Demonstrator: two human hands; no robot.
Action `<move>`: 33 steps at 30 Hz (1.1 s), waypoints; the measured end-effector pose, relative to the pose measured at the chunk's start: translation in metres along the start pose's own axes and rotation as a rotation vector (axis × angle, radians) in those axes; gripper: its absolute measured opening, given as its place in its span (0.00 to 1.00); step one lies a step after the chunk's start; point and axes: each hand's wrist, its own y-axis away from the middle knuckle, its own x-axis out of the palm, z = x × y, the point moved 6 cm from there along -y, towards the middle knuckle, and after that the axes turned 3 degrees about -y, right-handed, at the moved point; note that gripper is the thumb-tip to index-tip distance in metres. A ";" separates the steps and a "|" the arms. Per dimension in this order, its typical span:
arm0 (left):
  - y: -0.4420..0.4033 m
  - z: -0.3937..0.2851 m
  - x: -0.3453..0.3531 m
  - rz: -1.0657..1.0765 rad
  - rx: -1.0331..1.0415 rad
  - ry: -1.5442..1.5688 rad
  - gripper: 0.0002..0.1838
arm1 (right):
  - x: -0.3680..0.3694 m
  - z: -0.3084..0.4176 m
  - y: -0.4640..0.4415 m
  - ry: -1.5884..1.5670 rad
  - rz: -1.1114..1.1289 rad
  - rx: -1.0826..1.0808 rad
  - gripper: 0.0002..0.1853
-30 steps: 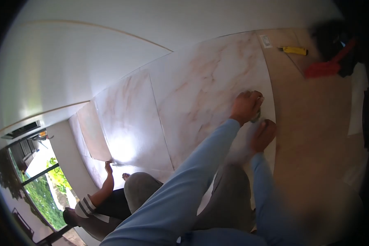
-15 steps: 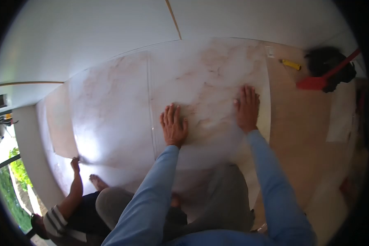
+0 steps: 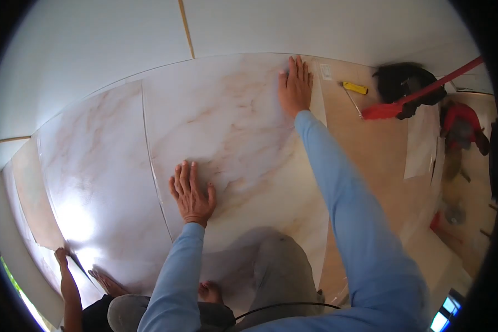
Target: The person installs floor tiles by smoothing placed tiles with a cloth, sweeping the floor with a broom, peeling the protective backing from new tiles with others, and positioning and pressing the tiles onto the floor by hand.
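Glossy marbled sheets cover the floor, and the middle marbled sheet [image 3: 243, 127] lies beneath both hands. My left hand [image 3: 192, 193] rests flat with its fingers spread, just right of the seam between two sheets. Farther away, my right hand [image 3: 296, 86] is pressed flat near the sheet's top right corner, close to the wall, its fingers extended. Neither hand holds anything. To the right of my right hand, a yellow cutter [image 3: 355, 88] lies on the bare brownish floor [image 3: 365, 160], beside a small white label [image 3: 326, 72].
A red-handled tool [image 3: 383, 110] and a black bag [image 3: 406, 83] lie at the upper right. A co-worker's hand [image 3: 62, 255] touches the edge of a tan sheet [image 3: 36, 205] at the lower left. A white wall [image 3: 116, 44] runs along the far side.
One second ago both hands were close together at the right edge, my left around a small object. Both opened onto the sheet; since then my right moved up toward the wall and the view shifted right.
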 end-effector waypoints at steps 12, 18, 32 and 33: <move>-0.002 -0.005 -0.007 -0.049 0.010 0.002 0.40 | -0.033 -0.020 0.090 -0.098 0.049 -0.049 0.32; -0.003 -0.004 -0.007 -0.042 0.017 0.008 0.39 | -0.072 -0.012 0.245 -0.089 0.172 0.015 0.32; -0.004 -0.001 -0.003 -0.021 0.017 0.007 0.40 | -0.054 -0.032 0.156 -0.024 0.141 -0.099 0.32; -0.003 -0.002 -0.004 -0.020 0.017 0.006 0.40 | -0.049 -0.035 0.133 -0.006 0.109 -0.107 0.32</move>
